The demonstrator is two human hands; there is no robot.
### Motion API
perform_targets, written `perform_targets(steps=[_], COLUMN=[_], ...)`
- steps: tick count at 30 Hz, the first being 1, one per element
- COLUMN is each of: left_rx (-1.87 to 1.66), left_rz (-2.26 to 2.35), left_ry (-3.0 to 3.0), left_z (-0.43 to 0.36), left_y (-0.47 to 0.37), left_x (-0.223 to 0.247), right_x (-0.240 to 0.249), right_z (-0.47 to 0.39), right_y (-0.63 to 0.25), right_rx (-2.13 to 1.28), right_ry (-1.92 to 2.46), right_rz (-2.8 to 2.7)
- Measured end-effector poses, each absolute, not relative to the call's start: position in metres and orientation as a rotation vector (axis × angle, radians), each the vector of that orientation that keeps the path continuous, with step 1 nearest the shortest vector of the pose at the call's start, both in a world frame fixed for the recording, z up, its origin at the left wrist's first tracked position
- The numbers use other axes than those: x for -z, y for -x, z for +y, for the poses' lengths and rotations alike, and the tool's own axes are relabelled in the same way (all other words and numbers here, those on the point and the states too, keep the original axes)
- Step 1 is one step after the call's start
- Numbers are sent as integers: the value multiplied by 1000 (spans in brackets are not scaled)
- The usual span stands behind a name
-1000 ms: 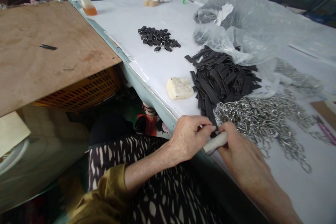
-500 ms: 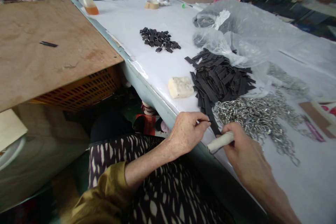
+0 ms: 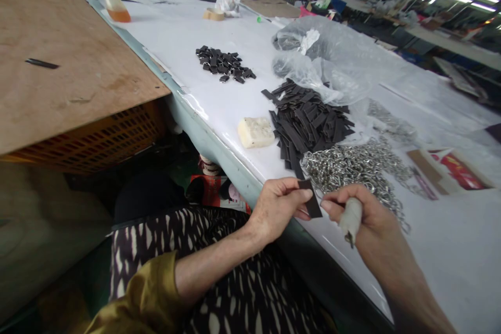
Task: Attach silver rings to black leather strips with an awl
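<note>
Between thumb and fingers, my left hand (image 3: pixel 276 209) pinches a short dark strip (image 3: pixel 312 202) over the table's front edge. My right hand (image 3: pixel 370 222) is closed around a tool with a whitish wrapped handle (image 3: pixel 351 218); a small dark tip pokes out of its lower end. The right thumb and forefinger are close to the strip; whether they pinch anything else cannot be made out. Just beyond the hands lie a heap of similar dark strips (image 3: pixel 309 117) and a pile of silvery metal rings (image 3: pixel 358 164). Left of the strips sits a cream-coloured block (image 3: pixel 256 132).
Farther back is a small pile of dark looped pieces with metal (image 3: pixel 223 64). A bottle with orange liquid (image 3: pixel 116 8), a tape roll (image 3: pixel 213 14) and a clear plastic bag (image 3: pixel 344 52) rest on the white table. A wooden board (image 3: pixel 78 78) lies at left, above an orange crate (image 3: pixel 97 141).
My left hand now holds a strip clear of the heap. My right hand has turned, so the wrapped handle points downward toward me. The view has shifted to the right and up.
</note>
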State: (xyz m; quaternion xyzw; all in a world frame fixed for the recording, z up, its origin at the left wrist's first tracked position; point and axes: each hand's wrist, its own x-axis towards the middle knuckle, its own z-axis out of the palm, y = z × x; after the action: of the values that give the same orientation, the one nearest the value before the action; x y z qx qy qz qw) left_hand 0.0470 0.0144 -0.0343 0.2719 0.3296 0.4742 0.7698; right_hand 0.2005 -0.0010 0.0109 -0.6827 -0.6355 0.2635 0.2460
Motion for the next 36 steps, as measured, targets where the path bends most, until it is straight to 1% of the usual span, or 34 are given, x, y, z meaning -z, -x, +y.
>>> perform_targets(steps=[4,7,10,15,20,26,31,36], left_rx=[-1176,-1219,-1202,-1078,-1023,-959,-853,-775], left_rz=[722,737,718,662,724,819,896,929], left_ry=[-522,-502,-497,-504,-591,-741,-958,-1121], left_z=[23,30,32,29,30,32,28,22], left_y=[-30,-20,-21,-36,-39,-35,-39,-44], left_x=[28,26,28,33,33,33,35,40], right_x=[-19,-20,-13,10,16,6,-1,-2], right_z=[15,27,35,40,40,34,22,18], right_y=[-219,-226,-221,-209,-212,-225,-225,-215], right_rx=[-369,-274,-216,18,3,-164,-249,-173], right_ry=[1964,2023,2036,2056,2039,2031,1795,1643], right_rz=[-1790,-1929,-2118,-2223,-2237,-2021,-2006,-2111])
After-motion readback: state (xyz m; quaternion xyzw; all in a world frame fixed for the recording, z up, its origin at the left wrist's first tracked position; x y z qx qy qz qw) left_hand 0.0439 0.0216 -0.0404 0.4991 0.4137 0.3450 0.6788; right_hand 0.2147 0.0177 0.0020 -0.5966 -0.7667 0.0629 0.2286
